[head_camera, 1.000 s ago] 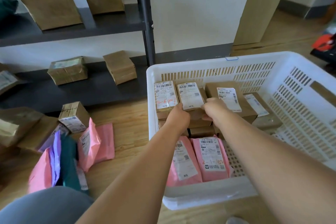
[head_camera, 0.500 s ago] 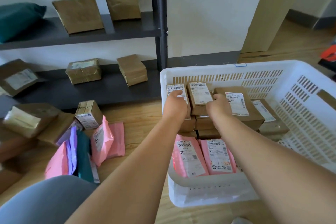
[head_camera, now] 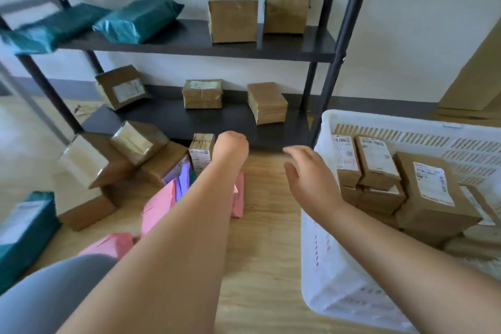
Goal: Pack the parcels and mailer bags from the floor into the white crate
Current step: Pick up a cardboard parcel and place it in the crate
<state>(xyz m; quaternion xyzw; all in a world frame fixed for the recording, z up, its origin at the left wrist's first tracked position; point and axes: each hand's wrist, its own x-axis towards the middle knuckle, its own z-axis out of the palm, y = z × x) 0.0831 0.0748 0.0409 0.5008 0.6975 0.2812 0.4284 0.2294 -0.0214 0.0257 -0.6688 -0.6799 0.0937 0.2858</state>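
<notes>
More to fetch: right hand (head_camera: pixel 306 173) hovers spread and empty, left hand (head_camera: pixel 231 145) reaches beside a small box (head_camera: pixel 200 150), fingers hidden.

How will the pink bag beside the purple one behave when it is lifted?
The pink bag looks thin and bent, so it will probably flop. It seems flat, so it is likely light. Its smooth film may slip between fingers.

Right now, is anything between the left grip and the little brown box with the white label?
Nothing visible does: the left grip sits right beside the small brown cardboard box with the white label, on the wooden floor.
</notes>
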